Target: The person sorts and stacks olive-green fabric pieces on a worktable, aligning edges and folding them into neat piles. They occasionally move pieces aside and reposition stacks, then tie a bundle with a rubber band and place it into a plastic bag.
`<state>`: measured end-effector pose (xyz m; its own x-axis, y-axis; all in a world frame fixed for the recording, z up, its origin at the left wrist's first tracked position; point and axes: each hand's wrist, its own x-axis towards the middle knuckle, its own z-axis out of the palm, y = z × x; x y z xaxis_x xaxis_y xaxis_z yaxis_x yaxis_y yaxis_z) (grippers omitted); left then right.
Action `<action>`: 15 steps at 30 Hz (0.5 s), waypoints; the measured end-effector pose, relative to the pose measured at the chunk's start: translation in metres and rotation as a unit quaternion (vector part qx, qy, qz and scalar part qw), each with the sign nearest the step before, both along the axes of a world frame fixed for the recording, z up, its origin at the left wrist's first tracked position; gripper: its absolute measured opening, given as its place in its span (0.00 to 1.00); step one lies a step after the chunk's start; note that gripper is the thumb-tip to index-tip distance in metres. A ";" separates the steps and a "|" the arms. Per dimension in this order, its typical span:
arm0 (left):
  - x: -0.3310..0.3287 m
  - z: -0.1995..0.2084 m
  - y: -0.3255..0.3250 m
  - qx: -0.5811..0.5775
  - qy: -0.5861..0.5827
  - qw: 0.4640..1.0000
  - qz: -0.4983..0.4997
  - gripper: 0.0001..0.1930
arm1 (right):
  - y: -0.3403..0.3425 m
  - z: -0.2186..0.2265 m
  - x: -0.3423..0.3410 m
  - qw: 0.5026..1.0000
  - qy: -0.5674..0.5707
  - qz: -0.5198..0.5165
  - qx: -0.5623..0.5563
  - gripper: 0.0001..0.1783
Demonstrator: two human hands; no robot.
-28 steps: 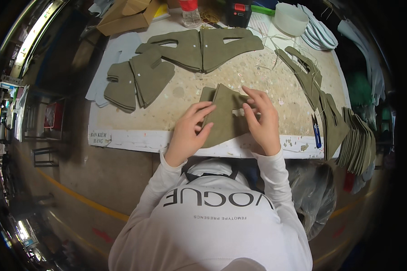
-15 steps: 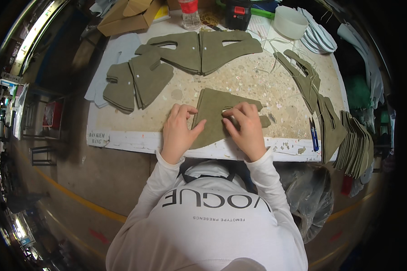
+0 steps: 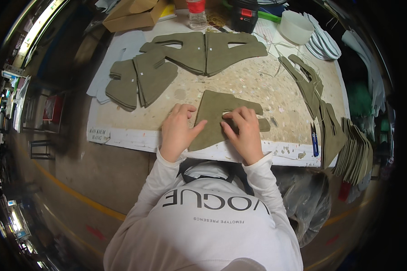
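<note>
"Stacks of olive pieces sit farthest left on the table, partly over a pale sheet. How is the left hand posed?"

"Its forearm slants up and inward in a white sleeve, and the hand reaches over the table's near edge, beside the olive panel."

"And its fingers?"

"Bent and loose, the thumb spread well apart from them. The thumb tip lies over the panel's left margin, the fingertips just beside it; I see nothing gripped."

"Where exactly is that panel?"

"Flat near the table's front edge, between the two hands and partly under the right hand. Its right end splits into two prongs."

"Describe that right hand, then."

"Forearm leaning inward too, back of the hand up. The fingers curl down by the slot, index and thumb a small gap apart; whether they pinch the panel, I cannot tell."

"Farther right?"

"Blue-handled snips, then a fanned olive stack hanging at the table's side."
</note>
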<state>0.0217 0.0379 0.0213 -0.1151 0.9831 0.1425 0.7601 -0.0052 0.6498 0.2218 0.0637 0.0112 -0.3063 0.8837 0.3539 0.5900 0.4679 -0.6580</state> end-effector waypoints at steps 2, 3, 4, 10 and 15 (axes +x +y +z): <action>0.003 -0.002 0.003 0.015 0.000 1.000 -0.016 0.17 | -0.001 -0.002 0.000 1.000 0.007 -0.003 -0.003 0.11; 0.005 -0.002 0.004 0.026 0.007 0.999 -0.023 0.17 | -0.001 -0.002 0.000 1.000 0.014 -0.007 -0.005 0.11; 0.008 -0.002 0.004 0.026 0.020 0.999 -0.020 0.18 | -0.002 -0.002 0.000 1.000 0.027 -0.009 -0.003 0.09; 0.023 0.004 0.001 0.094 -0.060 0.990 -0.082 0.22 | -0.003 -0.001 0.006 0.991 0.079 -0.095 0.058 0.09; -0.018 0.031 -0.008 0.039 -0.069 0.982 -0.174 0.26 | -0.002 -0.003 0.010 0.989 0.111 -0.086 0.054 0.08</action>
